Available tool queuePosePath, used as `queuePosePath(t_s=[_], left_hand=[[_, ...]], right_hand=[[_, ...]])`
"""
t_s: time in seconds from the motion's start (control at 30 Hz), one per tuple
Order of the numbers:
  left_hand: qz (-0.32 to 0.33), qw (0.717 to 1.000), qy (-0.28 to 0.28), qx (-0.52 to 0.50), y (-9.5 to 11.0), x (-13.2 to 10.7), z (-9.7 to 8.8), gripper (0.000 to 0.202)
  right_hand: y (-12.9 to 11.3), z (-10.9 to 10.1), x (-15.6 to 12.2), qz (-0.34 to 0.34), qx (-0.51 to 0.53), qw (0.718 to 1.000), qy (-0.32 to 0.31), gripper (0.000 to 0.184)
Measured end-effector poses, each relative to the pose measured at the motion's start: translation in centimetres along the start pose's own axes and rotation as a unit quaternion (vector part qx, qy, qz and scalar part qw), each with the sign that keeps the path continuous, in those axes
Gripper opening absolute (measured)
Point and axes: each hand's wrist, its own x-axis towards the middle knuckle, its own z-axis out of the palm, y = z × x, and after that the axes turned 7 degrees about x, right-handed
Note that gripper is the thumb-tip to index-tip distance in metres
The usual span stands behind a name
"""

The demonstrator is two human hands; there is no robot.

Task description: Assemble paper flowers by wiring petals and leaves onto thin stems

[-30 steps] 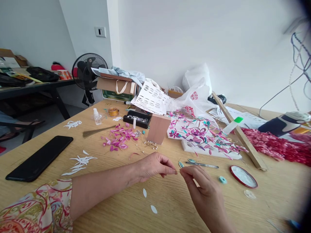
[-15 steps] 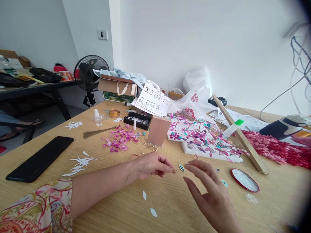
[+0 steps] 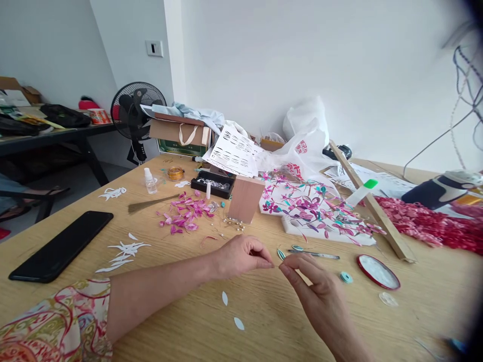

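Observation:
My left hand (image 3: 245, 256) is closed in a pinch, with a fine strand faintly showing at its fingertips. Close by on the right, my right hand (image 3: 315, 284) has thumb and forefinger pressed together; what lies between them is too small to make out. Just above the gap between the hands is a teal leaf-shaped petal (image 3: 281, 254) with a pale edge. A second teal petal (image 3: 298, 248) lies behind the right hand, beside slim metal tweezers (image 3: 320, 255). Two white leaf-shaped pieces (image 3: 225, 298) lie on the table in front of the left hand.
Right of my hands are a turquoise thread spool (image 3: 345, 277) and a red-rimmed dish (image 3: 378, 272). Pink petals (image 3: 184, 213), a wooden block (image 3: 246, 199) and flower sprays (image 3: 313, 206) stand behind. A black phone (image 3: 62, 245) lies left; a wooden bar (image 3: 372, 203) slants at right.
My right hand has gone from spread fingers to a pinch and moved left towards my left hand. The tweezers and second teal petal behind it have come into view.

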Motion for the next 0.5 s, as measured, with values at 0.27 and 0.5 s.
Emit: queuePosePath(t_s=[0.27, 0.5], left_hand=[[0.164, 0.947, 0.074, 0.268, -0.2, 0.0, 0.0, 0.016], [-0.162, 0.948, -0.052, -0.271, 0.0, 0.3, -0.6, 0.013]], right_hand=[[1.3, 0.2, 0.1, 0.175, 0.07, 0.982, -0.003, 0.028], [0.7, -0.9, -0.2, -0.139, -0.088, 0.985, 0.047, 0.023]])
